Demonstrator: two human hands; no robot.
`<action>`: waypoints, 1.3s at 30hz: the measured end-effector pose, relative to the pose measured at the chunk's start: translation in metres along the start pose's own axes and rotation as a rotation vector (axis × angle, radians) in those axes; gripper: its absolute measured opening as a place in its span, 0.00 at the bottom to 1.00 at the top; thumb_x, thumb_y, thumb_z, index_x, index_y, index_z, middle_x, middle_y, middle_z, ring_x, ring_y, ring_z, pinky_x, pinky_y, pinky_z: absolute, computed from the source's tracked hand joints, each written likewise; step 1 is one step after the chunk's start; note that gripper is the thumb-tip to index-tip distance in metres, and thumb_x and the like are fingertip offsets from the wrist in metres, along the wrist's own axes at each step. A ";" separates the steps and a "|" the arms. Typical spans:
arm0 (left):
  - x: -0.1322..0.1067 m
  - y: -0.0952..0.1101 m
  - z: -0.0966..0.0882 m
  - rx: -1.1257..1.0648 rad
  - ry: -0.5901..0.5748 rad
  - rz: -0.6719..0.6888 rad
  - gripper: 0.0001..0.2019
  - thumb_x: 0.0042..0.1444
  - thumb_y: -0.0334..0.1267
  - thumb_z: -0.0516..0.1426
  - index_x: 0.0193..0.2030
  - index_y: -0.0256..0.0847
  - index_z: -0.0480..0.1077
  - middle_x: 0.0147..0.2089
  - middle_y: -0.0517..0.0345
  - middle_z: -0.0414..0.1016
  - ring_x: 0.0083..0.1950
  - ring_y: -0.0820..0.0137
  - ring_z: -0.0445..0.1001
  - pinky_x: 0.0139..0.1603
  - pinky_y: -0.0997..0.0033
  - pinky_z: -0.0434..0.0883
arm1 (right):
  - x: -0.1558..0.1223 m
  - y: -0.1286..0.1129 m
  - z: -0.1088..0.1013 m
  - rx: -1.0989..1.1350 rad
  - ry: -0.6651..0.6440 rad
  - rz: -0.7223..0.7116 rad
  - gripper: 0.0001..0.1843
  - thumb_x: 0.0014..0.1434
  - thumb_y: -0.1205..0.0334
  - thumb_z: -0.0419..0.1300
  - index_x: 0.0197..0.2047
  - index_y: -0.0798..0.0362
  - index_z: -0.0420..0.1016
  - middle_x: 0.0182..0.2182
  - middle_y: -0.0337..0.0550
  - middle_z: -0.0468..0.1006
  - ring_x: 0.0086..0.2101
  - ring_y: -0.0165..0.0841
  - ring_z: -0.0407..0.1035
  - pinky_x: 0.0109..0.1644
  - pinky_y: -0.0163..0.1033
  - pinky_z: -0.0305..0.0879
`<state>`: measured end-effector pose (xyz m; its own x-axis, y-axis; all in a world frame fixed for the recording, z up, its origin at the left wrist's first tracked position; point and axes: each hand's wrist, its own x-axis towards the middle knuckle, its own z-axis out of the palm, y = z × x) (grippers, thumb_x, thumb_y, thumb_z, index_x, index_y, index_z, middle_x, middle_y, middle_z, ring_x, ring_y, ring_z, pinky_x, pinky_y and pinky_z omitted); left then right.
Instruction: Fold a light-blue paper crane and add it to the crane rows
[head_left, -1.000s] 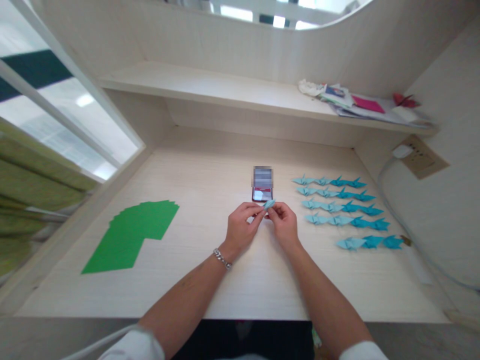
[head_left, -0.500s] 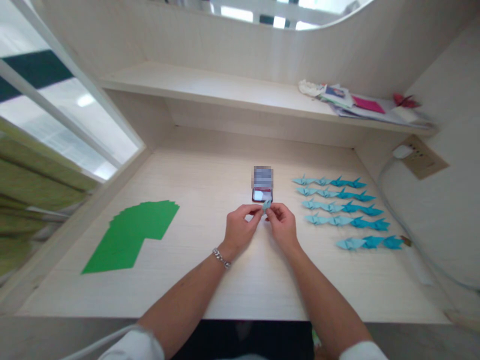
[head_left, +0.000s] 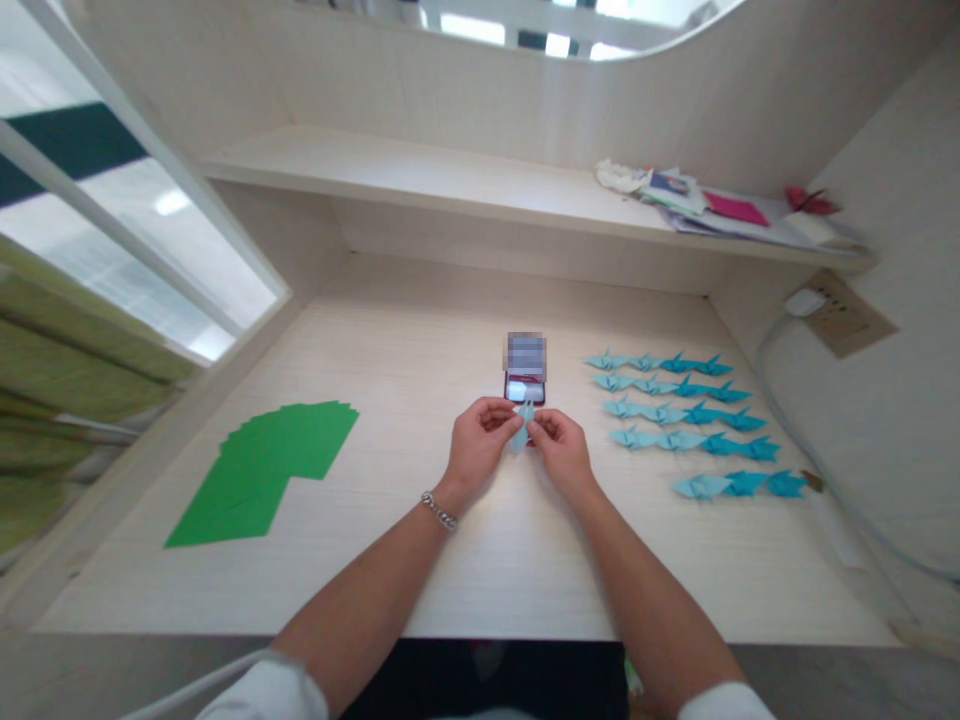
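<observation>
My left hand (head_left: 478,443) and my right hand (head_left: 561,452) meet at the middle of the desk, their fingertips pinching a small folded piece of light blue origami paper (head_left: 523,425) from either side. Its lower point hangs below my fingers. Just behind the paper stands a phone (head_left: 525,388), its top part blurred out. Several rows of folded blue paper cranes (head_left: 682,425) lie to the right of my right hand. To the left of my left hand lies a fanned stack of green paper sheets (head_left: 277,470).
The pale wooden desk (head_left: 480,590) is bounded by a shelf (head_left: 420,170) holding papers (head_left: 727,215) and a red paper crane (head_left: 810,200). A wall socket (head_left: 840,315) with a white cable (head_left: 780,345) is at right; a window (head_left: 157,240) and green curtain (head_left: 60,400) are at left.
The blue paper has turned from lying slanted to pointing nearly upright and down between my fingers. My hands have drawn slightly closer to the phone.
</observation>
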<state>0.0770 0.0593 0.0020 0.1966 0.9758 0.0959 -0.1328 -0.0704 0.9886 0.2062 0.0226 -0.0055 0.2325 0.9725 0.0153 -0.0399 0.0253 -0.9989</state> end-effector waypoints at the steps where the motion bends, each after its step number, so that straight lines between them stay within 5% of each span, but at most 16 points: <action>1: 0.001 -0.001 0.000 -0.017 0.011 -0.016 0.15 0.45 0.37 0.63 0.39 0.36 0.69 0.35 0.52 0.77 0.36 0.70 0.76 0.40 0.68 0.73 | 0.000 0.000 0.000 0.010 0.000 0.012 0.12 0.49 0.55 0.62 0.34 0.54 0.73 0.28 0.42 0.77 0.29 0.32 0.70 0.31 0.37 0.69; 15: 0.008 -0.014 -0.003 -0.056 -0.105 -0.148 0.14 0.45 0.40 0.62 0.37 0.34 0.75 0.36 0.48 0.79 0.36 0.65 0.76 0.39 0.64 0.74 | 0.006 0.005 -0.002 -0.093 0.044 -0.020 0.12 0.48 0.55 0.62 0.32 0.55 0.75 0.27 0.42 0.77 0.27 0.33 0.71 0.31 0.37 0.70; 39: 0.006 -0.010 0.000 0.072 -0.116 -0.105 0.12 0.45 0.42 0.63 0.32 0.34 0.76 0.31 0.51 0.78 0.31 0.69 0.74 0.35 0.69 0.72 | 0.009 0.004 0.000 0.063 0.049 0.052 0.15 0.46 0.53 0.64 0.33 0.55 0.76 0.26 0.41 0.77 0.25 0.32 0.69 0.30 0.36 0.65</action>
<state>0.0794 0.0657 -0.0073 0.3174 0.9483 0.0005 -0.0361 0.0116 0.9993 0.2086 0.0316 -0.0091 0.2761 0.9603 -0.0403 -0.1136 -0.0091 -0.9935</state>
